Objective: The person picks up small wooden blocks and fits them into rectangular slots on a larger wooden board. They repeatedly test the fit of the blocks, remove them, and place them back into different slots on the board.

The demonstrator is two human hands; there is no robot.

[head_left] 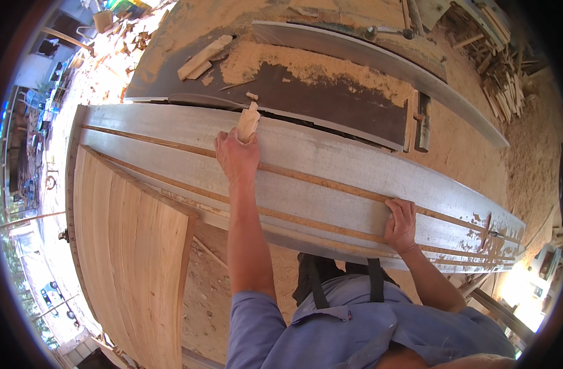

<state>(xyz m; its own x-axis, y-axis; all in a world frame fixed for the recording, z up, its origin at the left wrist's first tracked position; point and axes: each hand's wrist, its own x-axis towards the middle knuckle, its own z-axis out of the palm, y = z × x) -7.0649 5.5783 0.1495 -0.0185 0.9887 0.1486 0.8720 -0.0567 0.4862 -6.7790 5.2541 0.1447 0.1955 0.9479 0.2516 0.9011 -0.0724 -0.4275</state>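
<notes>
My left hand (236, 157) is closed round a short, pale block of wood (249, 123) with a notched far end. It presses down on the long grey metal table (330, 166) of a saw bench, close to the dark slot along its far side. A small wood scrap (252, 96) lies just past the block. Farther right, my right hand (401, 226) rests on the metal table near its front edge, fingers curled. Whether anything is inside those fingers is hidden.
A wide wooden board (131, 258) lies at the left, against the metal table. Beyond the slot, the dark machine top (330, 98) carries sawdust and wood offcuts (204, 57). A long metal fence (380, 61) crosses behind it. Stacked wood strips (503, 92) stand at the far right.
</notes>
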